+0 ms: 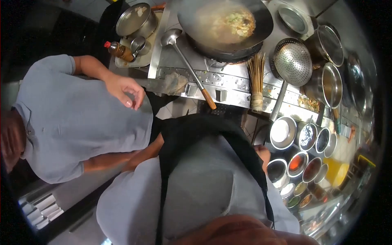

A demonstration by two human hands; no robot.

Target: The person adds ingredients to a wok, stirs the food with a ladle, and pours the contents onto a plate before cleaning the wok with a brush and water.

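My right hand (263,156) shows in part beside my black apron, close to the metal bowls. Its fingers look curled, and whatever they may hold is hidden. My left forearm (148,154) runs behind the apron, with the left hand out of sight. Ahead of me a steaming wok (226,51) on the stove holds broth with pale and green pieces. A ladle (185,59) with a wooden handle lies on the stove edge, left of the wok. To the wok's right are a bamboo wok brush (257,81) and a perforated strainer (292,61).
On the left stands a co-worker in a grey shirt (85,114), one hand (124,90) loosely held out. A pot (136,20) and a sauce bottle (119,51) sit on a tray at back left. Several seasoning bowls (283,132) crowd the right side. A cloth (174,83) lies on the stove edge.
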